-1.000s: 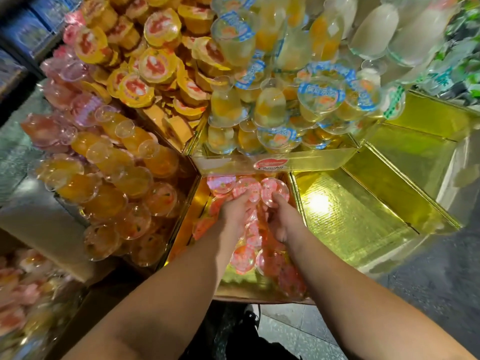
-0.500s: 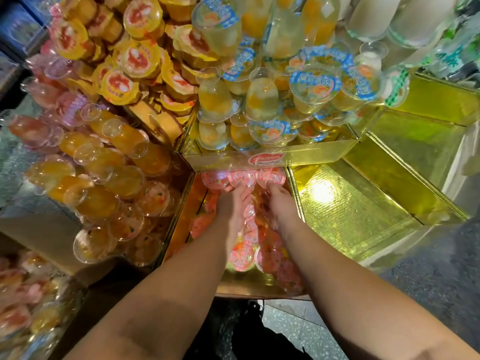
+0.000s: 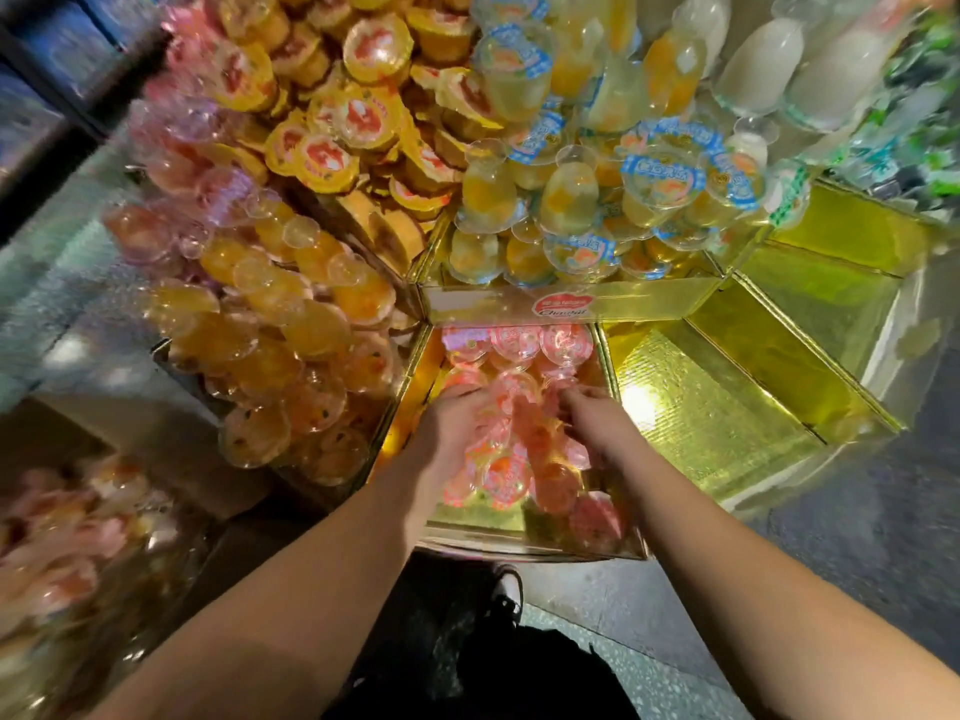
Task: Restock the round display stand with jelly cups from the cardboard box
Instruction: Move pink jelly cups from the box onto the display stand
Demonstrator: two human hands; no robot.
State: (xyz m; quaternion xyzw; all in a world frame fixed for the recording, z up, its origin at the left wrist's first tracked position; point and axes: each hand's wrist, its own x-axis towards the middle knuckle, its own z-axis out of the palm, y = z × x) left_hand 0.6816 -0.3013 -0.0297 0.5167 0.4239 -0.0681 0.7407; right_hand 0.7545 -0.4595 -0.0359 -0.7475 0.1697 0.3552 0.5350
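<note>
Both my left hand (image 3: 447,423) and right hand (image 3: 597,420) rest among pink jelly cups (image 3: 511,478) in the stand's gold compartment (image 3: 478,517); through the blur, I cannot tell either grip.

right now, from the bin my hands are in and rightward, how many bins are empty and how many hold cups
empty bins: 3
bin with pink cups: 1
total: 4

Fingertips of left hand (image 3: 451,423) & right hand (image 3: 597,415) buried among pink jelly cups (image 3: 511,462), grip unclear. Cardboard box (image 3: 67,553) at left edge blurred, cut off. Lid print unreadable.
</note>
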